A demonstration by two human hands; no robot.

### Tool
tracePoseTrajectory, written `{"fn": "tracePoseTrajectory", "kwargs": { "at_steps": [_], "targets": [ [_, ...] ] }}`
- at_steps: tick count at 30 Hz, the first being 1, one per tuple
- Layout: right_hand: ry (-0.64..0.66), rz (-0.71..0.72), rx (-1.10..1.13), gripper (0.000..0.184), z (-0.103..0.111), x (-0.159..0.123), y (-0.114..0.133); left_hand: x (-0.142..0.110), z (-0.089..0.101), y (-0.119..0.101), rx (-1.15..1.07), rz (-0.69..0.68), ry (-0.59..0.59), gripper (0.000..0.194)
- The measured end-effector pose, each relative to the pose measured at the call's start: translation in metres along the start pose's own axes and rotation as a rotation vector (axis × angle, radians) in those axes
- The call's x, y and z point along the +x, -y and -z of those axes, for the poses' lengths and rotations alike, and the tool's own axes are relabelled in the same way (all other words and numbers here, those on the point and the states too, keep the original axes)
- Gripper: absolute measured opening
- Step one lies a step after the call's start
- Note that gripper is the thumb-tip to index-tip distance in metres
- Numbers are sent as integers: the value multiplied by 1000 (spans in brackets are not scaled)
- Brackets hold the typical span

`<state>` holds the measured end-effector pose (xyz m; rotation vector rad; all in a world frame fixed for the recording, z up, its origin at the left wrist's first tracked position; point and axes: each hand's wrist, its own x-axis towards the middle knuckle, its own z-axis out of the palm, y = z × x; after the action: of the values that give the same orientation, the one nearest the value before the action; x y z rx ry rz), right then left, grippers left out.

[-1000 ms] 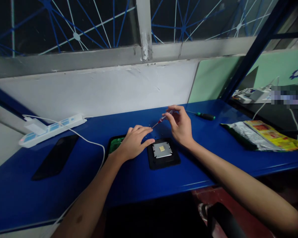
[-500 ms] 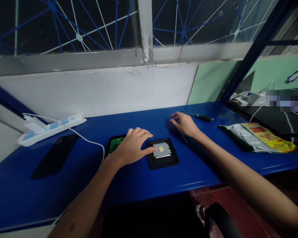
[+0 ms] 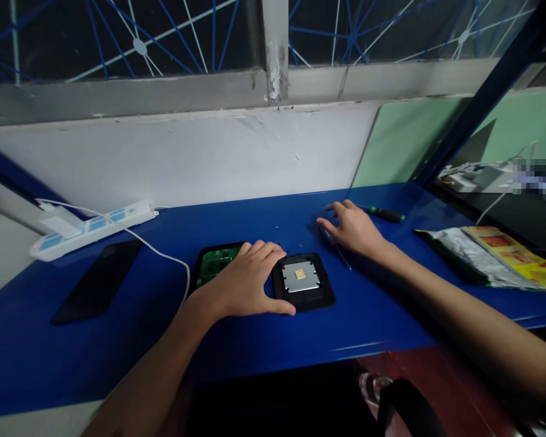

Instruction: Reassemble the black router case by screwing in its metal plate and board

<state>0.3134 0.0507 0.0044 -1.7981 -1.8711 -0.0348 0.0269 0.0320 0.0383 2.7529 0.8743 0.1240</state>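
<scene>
My left hand point(image 3: 250, 280) is spread at the left edge of a black square cover point(image 3: 313, 300), thumb near its front edge and fingertips by its back corner. Set in the cover is a silver metal plate point(image 3: 293, 281) with a small yellowish square pad point(image 3: 299, 274) on it. Partly behind my left hand sits a black housing with a green circuit board point(image 3: 215, 262). My right hand point(image 3: 352, 227) rests over a screwdriver point(image 3: 328, 236) lying on the blue table, its thumb and fingers apart. The screwdriver's shaft points towards the front right.
A second screwdriver point(image 3: 388, 214), black and green, lies behind my right hand. At the right is a silver and yellow packet point(image 3: 505, 258). A white power strip point(image 3: 104, 227), its cable and a dark phone-like slab point(image 3: 97, 282) lie left. Tiny bits lie behind the cover.
My left thumb has moved off the metal plate to the cover's front edge. My right hand's fingers have spread, and the screwdriver's handle shows beneath them. The view has shifted slightly.
</scene>
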Motion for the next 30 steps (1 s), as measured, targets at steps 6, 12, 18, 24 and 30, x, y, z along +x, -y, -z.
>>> {"fn": "tracePoseTrajectory", "kwargs": {
  "at_steps": [6, 12, 18, 24, 30],
  "targets": [
    [-26, 120, 244, 28, 16, -13, 15, 0, -4, -2, 9, 4, 34, 98],
    [238, 430, 281, 42, 19, -30, 34, 0, -5, -1, 11, 1, 50, 100],
    [396, 553, 172, 68, 20, -38, 40, 0, -3, -3, 6, 14, 77, 97],
    [451, 560, 138, 71, 21, -39, 38, 0, -4, -1, -2, -5, 55, 97],
    [474, 557, 159, 55, 23, -38, 38, 1, 0, -4, 2, 15, 81, 98]
  ]
}}
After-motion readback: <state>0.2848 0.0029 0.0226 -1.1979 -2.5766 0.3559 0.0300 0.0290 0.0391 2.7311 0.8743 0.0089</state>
